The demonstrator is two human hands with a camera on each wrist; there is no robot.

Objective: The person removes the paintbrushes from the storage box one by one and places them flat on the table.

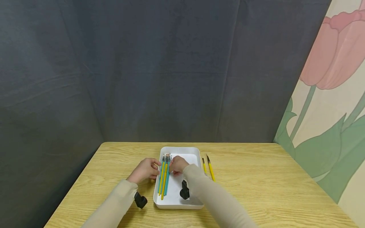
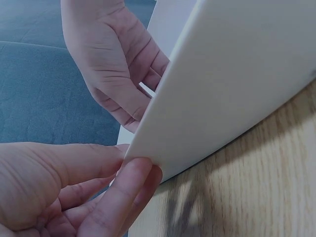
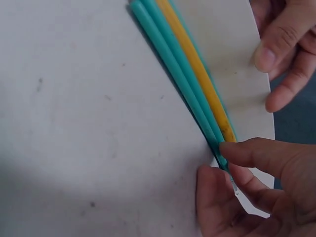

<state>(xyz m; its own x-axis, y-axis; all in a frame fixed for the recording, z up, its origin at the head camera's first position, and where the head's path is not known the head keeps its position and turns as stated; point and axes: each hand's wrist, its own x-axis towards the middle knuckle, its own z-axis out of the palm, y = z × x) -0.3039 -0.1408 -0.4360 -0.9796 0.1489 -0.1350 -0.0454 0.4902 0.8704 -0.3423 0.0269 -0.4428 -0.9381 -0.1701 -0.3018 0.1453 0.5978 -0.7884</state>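
A white tray (image 1: 185,207) holds a bundle of teal and yellow paintbrushes along its left side, bristles towards the back. My left hand (image 1: 146,169) is at the tray's left wall; in the left wrist view its thumb and fingers (image 2: 136,173) pinch the rim. My right hand (image 1: 178,164) reaches into the tray from the right. In the right wrist view, its thumb and curled fingers pinch a teal paintbrush (image 3: 177,81) near the ferrule, hiding the bristles. A yellow paintbrush (image 3: 197,66) lies alongside, between teal handles.
On the wooden table (image 1: 256,183), a long yellow paintbrush (image 1: 211,171) and a shorter yellow paintbrush (image 1: 204,165) lie just right of the tray, partly behind the right sleeve. A dark curtain (image 1: 171,79) hangs behind the table, with a flower-painted wall (image 1: 328,126) at right.
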